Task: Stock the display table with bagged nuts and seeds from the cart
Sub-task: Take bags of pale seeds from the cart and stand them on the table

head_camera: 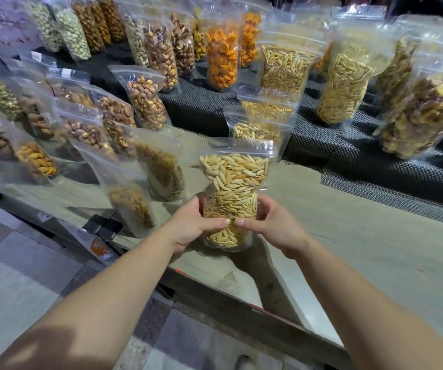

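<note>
Left hand [191,225] and right hand [273,228] clasp a clear bag of pale seeds [235,182] upright over the display table [361,249], fingers hidden behind it.

A clear zip-top bag of pale seeds [235,188] stands upright, squeezed narrow at its middle, its base just above the display table [361,249] near the front edge, before two matching bags.

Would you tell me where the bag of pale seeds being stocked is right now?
The seed bag is centre frame, held upright by the left hand and right hand above the table's front edge.
</note>
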`<control>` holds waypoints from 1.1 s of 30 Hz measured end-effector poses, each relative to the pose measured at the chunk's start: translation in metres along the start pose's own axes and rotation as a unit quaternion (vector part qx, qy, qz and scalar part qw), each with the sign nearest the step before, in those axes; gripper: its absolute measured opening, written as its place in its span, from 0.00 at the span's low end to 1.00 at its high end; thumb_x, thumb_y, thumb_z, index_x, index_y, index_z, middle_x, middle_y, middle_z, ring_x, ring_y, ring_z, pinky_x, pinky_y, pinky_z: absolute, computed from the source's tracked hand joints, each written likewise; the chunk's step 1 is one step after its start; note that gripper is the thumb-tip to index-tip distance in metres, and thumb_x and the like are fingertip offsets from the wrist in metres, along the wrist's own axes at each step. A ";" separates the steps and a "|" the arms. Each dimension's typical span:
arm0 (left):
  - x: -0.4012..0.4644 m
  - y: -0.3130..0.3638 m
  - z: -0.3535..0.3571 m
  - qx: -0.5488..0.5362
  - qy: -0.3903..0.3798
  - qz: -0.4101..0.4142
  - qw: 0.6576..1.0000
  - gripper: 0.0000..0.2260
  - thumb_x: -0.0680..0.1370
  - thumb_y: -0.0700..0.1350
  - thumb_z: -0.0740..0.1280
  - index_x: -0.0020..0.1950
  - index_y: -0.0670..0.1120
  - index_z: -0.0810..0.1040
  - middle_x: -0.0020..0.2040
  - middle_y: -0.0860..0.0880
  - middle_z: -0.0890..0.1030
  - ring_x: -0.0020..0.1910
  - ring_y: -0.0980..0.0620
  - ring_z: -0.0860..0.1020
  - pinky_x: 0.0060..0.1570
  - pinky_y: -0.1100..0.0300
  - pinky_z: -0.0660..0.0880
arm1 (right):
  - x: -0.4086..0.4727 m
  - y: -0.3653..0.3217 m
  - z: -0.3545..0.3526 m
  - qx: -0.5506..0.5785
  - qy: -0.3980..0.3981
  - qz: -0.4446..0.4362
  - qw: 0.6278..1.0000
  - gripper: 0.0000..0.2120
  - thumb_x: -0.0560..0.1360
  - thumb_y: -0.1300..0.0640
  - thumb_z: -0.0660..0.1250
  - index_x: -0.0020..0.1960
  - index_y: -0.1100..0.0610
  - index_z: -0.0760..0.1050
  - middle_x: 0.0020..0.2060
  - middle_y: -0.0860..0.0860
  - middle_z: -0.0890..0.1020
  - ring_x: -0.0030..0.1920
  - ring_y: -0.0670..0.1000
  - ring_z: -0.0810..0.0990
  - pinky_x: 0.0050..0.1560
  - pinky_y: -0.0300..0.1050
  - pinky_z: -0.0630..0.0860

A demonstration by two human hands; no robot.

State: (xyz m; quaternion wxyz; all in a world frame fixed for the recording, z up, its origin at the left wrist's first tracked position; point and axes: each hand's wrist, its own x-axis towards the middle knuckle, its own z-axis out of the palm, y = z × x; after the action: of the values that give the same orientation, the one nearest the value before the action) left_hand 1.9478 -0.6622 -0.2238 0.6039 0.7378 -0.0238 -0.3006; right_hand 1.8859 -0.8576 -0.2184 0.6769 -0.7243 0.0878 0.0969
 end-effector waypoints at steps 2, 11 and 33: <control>0.009 0.008 0.003 0.096 0.032 0.021 0.995 0.29 0.67 0.45 0.81 0.64 0.49 0.73 0.59 0.51 0.81 0.59 0.51 0.79 0.63 0.50 0.76 | 0.001 -0.001 -0.002 -0.013 0.042 -0.015 0.999 0.25 0.70 0.61 0.76 0.64 0.55 0.73 0.56 0.51 0.82 0.56 0.50 0.82 0.52 0.43 0.82; 0.052 0.014 0.012 0.175 0.098 0.086 0.976 0.30 0.68 0.40 0.80 0.66 0.49 0.73 0.57 0.49 0.82 0.56 0.49 0.81 0.58 0.54 0.78 | 0.022 0.001 0.007 -0.084 0.188 -0.062 0.977 0.20 0.72 0.68 0.73 0.60 0.55 0.74 0.51 0.49 0.80 0.53 0.49 0.79 0.48 0.30 0.77; 0.065 0.017 0.020 0.201 0.092 0.045 0.974 0.35 0.71 0.39 0.77 0.73 0.44 0.63 0.65 0.45 0.78 0.64 0.45 0.76 0.63 0.54 0.73 | 0.046 0.014 0.006 -0.119 0.206 0.002 0.971 0.31 0.70 0.64 0.76 0.70 0.56 0.69 0.60 0.52 0.80 0.60 0.53 0.79 0.62 0.55 0.77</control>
State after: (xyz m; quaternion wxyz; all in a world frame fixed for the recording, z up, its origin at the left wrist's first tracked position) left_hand 1.9972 -0.7103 -0.2371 0.4559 0.8666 -0.0613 -0.1934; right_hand 1.9270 -0.8526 -0.2444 0.5528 -0.8041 0.2145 -0.0432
